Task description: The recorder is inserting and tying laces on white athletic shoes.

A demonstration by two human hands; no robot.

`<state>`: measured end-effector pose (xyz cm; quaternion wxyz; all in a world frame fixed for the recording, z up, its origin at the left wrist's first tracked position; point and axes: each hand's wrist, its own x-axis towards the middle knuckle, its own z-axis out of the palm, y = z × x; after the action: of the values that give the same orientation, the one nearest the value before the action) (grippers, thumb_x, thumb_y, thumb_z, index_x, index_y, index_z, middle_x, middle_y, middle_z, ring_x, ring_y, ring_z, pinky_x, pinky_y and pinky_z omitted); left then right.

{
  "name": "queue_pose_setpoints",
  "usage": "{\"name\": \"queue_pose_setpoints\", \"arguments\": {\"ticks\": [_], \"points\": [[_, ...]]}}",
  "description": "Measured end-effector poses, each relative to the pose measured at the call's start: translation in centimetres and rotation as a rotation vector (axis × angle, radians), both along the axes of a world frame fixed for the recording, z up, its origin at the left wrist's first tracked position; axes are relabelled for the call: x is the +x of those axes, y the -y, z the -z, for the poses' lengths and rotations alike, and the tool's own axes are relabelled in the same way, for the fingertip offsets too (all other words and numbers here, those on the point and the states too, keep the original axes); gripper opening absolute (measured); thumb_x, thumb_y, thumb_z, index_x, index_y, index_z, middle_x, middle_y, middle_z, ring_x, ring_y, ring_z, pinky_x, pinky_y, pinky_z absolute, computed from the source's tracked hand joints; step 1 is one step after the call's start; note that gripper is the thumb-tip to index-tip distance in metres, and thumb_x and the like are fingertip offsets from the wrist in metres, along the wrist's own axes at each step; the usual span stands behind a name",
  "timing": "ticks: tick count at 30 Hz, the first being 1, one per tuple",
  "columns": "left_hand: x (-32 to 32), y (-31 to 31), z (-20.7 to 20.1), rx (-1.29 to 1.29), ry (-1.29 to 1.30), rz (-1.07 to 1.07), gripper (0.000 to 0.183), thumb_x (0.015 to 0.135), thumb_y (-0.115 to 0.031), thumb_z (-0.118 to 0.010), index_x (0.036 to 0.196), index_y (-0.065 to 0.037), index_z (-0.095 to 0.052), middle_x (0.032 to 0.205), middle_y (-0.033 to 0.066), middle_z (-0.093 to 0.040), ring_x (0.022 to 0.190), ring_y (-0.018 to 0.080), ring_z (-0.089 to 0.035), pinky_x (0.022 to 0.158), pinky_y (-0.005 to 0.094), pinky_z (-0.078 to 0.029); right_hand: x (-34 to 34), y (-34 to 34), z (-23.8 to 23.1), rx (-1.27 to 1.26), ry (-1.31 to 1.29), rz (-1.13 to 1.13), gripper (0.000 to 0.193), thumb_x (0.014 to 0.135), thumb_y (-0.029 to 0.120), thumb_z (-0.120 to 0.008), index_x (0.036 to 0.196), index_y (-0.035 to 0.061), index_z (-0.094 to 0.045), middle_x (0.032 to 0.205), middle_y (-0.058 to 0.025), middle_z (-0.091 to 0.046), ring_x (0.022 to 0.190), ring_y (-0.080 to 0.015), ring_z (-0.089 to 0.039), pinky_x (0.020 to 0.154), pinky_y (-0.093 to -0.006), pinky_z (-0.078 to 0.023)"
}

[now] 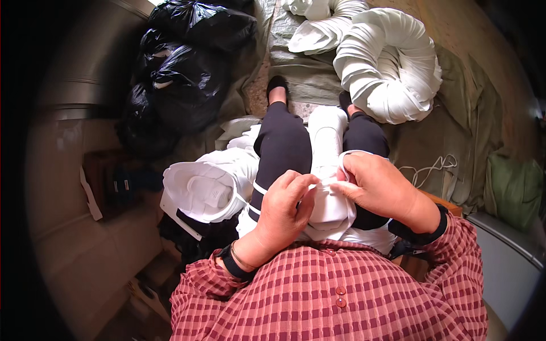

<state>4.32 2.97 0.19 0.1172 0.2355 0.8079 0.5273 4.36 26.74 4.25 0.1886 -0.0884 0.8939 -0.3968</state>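
Note:
A white shoe upper [329,133] lies lengthwise between my thighs, with its near end against my checked shirt. My left hand [286,202] is closed over its middle, thumb and forefinger pinched together on a thin white lace. Close to its right, my right hand [364,177] is also closed, with the thumb and curled fingers pinching at the lace. White lace [257,187] runs out beside the left hand, and another stretch loops above the right hand. The exact spot between the fingertips is too small to make out.
By my left thigh lies a nested stack of white shoe uppers [207,190]. A coiled ring of them [392,68] lies ahead on the right. Black plastic bags [182,74] fill the far left. Loose white cord [435,166] and a green sack [515,187] are at the right.

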Motion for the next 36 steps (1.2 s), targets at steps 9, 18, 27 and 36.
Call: {"name": "queue_pose_setpoints", "arguments": {"ticks": [9, 18, 27, 36], "points": [[-0.5, 0.1, 0.0, -0.031, -0.172, 0.146, 0.055, 0.089, 0.010, -0.071, 0.140, -0.010, -0.070, 0.096, 0.0126, -0.061, 0.083, 0.0289, -0.062, 0.071, 0.0380, -0.052, -0.4, -1.6, 1.8, -0.594, 0.583, 0.206, 0.021, 0.095, 0.012, -0.076, 0.109, -0.0028, -0.072, 0.096, 0.0003, -0.064, 0.089, -0.0057, -0.057, 0.079, -0.0272, -0.051], [-1.8, -0.3, -1.9, -0.342, -0.273, 0.333, 0.059, 0.094, -0.003, -0.076, 0.150, -0.018, -0.066, 0.096, 0.0092, -0.061, 0.080, 0.0272, -0.062, 0.069, 0.0392, -0.054, 2.7, -1.2, 2.6, -0.640, 0.415, 0.501, 0.028, 0.116, 0.025, -0.057, 0.107, 0.0004, -0.068, 0.099, -0.0042, -0.067, 0.092, -0.0095, -0.065, 0.083, -0.0266, -0.054], [-2.4, 1.0, -2.8, -0.321, -0.199, 0.275, 0.023, 0.096, -0.013, -0.071, 0.118, -0.009, -0.068, 0.082, 0.0077, -0.059, 0.075, 0.0293, -0.068, 0.063, 0.0425, -0.056, 7.6, -0.6, 2.8, -1.320, 0.390, 0.723, 0.034, 0.118, 0.033, -0.049, 0.104, 0.0062, -0.063, 0.091, -0.0079, -0.070, 0.103, -0.0214, -0.072, 0.101, -0.0365, -0.054], [-0.8, 4.5, -2.0, -0.474, -0.492, 0.288, 0.021, 0.086, -0.011, -0.070, 0.107, -0.009, -0.068, 0.086, 0.0029, -0.062, 0.074, 0.0229, -0.065, 0.059, 0.0381, -0.053, 9.5, -1.7, 2.5, -1.304, 0.375, 0.816, 0.035, 0.119, 0.034, -0.049, 0.104, 0.0057, -0.065, 0.087, -0.0070, -0.069, 0.103, -0.0223, -0.075, 0.102, -0.0374, -0.057]]}}
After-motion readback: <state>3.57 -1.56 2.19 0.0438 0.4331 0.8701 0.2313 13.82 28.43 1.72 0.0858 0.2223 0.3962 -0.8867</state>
